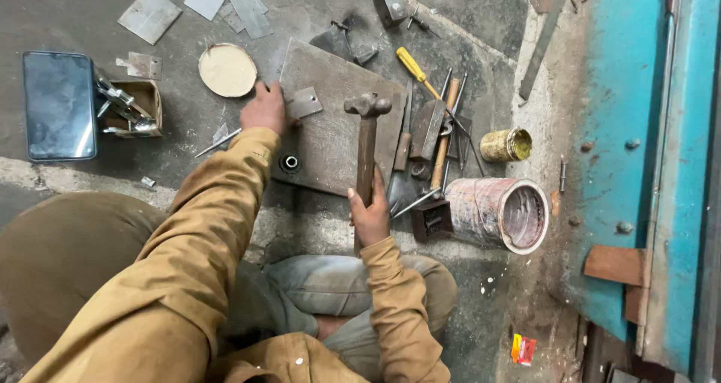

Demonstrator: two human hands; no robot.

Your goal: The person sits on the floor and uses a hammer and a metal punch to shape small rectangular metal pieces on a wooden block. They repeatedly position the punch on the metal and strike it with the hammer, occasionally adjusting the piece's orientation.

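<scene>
Here, at the far left of the floor point(315, 0), I see a dark phone point(58, 105) lying flat beside a small cardboard box point(139, 105) of metal bits. Next comes a round pale disc point(227, 70) just off the steel plate's point(330, 139) left corner. My left hand point(264, 109) presses down with fingers together on a small metal tab point(304, 102) at the plate's left edge. My right hand point(369, 216) is wrapped tight around the wooden handle of a hammer point(366, 139), its head over the plate's middle. Beyond the right edge lie a yellow-handled screwdriver point(417, 71), a small yellow tin point(505, 144) and a tipped cylindrical can point(498, 213)
</scene>
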